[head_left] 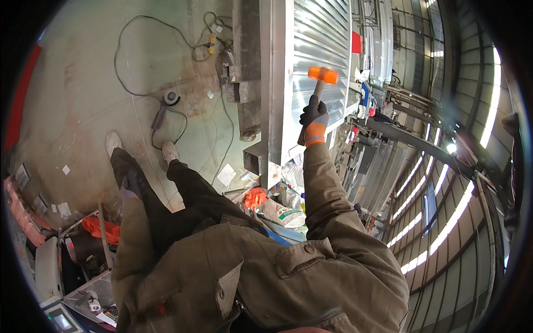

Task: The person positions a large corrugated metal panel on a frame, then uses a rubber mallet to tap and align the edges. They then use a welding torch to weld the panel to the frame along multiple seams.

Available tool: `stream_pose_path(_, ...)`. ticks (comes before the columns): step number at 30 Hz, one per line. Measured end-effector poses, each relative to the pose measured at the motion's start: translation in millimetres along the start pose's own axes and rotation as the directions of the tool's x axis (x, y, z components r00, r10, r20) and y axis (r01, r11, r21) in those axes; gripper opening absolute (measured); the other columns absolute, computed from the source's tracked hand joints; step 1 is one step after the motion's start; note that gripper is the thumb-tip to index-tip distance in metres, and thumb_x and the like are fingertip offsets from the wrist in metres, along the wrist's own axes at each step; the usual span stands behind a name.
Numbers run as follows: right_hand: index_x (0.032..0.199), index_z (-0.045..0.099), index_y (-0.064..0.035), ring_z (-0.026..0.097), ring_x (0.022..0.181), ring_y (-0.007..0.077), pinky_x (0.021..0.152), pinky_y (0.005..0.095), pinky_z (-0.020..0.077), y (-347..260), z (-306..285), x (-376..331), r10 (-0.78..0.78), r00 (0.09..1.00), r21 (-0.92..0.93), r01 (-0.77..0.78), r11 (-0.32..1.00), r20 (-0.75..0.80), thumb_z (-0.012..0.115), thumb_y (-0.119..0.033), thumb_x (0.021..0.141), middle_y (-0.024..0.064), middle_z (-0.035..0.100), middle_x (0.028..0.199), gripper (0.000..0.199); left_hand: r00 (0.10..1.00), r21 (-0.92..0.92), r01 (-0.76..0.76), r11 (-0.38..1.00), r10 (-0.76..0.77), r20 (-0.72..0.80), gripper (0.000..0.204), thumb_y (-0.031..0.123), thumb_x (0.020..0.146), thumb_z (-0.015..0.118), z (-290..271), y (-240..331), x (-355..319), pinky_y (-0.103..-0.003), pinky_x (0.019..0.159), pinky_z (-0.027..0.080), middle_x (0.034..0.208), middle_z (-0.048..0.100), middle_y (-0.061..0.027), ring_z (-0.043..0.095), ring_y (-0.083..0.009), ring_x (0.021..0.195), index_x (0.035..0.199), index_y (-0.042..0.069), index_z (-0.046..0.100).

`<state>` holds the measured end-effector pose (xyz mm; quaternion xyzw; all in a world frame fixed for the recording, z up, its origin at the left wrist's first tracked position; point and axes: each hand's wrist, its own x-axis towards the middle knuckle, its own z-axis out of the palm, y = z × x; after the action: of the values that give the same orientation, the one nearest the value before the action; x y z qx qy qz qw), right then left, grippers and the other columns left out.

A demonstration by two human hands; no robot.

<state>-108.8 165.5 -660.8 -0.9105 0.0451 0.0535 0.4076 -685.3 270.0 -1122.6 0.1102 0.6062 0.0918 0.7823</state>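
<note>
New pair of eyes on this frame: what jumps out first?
The orange-headed mallet, raised near the top centre in the gloved right hand, against a tall ribbed metal panel. After that, the olive jacket filling the bottom, and the angle grinder with its black cable lying on the concrete floor at upper left. The left hand hangs by the dark trousers.

Open air surrounds the raised mallet; the ribbed metal panel blocks just behind.

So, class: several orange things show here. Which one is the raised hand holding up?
The orange-headed mallet, gripped by its handle in the gloved right hand against the ribbed metal panel. The other orange things lie low by the floor.
</note>
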Motion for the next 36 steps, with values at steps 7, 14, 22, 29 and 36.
stream_pose_path(7,0.108,0.061,-0.0031,0.057,0.066,0.0183,0.055,0.0386,0.0465,52.4,19.9,45.0,0.220,0.976,0.250,-0.210,0.945,-0.010,0.060,-0.046,0.116,0.0056,0.061,0.082,0.044,0.976,0.317,-0.159,0.935,0.198,-0.093,0.033,0.040,0.108,0.079,27.2,31.5,-10.1,-0.027,0.063,0.051,0.088,0.072,-0.0010,0.063,-0.0102,0.073,0.113,0.008,0.077)
stream_pose_path(14,0.113,0.055,-0.0036,0.059,0.058,0.0198,0.053,0.0380,0.0503,34.6,24.5,28.6,-0.032,0.997,-0.117,0.024,0.993,-0.069,0.062,-0.048,0.114,0.0089,0.062,0.079,0.045,0.985,0.264,-0.092,0.960,0.127,-0.120,0.032,0.040,0.108,0.078,44.0,47.6,-21.4,-0.026,0.062,0.048,0.086,0.071,-0.0005,0.061,-0.0091,0.072,0.110,0.008,0.076)
stream_pose_path(22,0.109,0.053,-0.0077,0.048,0.049,0.0163,0.046,0.0371,0.0430,35.6,30.9,17.0,0.077,0.994,0.139,-0.067,0.988,-0.072,0.059,-0.050,0.115,0.0004,0.050,0.068,0.043,0.952,0.392,-0.221,0.893,0.284,-0.109,0.040,0.044,0.111,0.073,34.2,36.9,-14.2,-0.029,0.072,0.053,0.090,0.075,-0.0040,0.067,-0.0120,0.080,0.112,0.004,0.079)
stream_pose_path(29,0.102,0.054,-0.0083,0.049,0.049,0.0139,0.046,0.0353,0.0422,-1.0,32.6,35.2,-0.058,0.997,-0.160,0.049,0.986,-0.053,0.065,-0.048,0.113,-0.0007,0.050,0.067,0.043,0.892,0.614,-0.318,0.722,0.447,-0.064,0.050,0.046,0.111,0.070,12.9,23.0,10.4,-0.036,0.090,0.058,0.105,0.083,-0.0142,0.075,-0.0196,0.099,0.122,-0.002,0.079)
stream_pose_path(36,0.111,0.057,-0.0023,0.068,0.062,0.0291,0.057,0.0443,0.0545,-14.1,60.8,77.6,-0.165,0.985,-0.457,0.127,0.881,-0.043,0.059,-0.053,0.112,0.0132,0.066,0.076,0.051,0.972,0.510,-0.115,0.852,0.202,-0.118,0.063,0.057,0.109,0.068,26.4,48.6,-8.4,-0.035,0.094,0.059,0.114,0.084,-0.0131,0.077,-0.0272,0.103,0.131,-0.001,0.078)
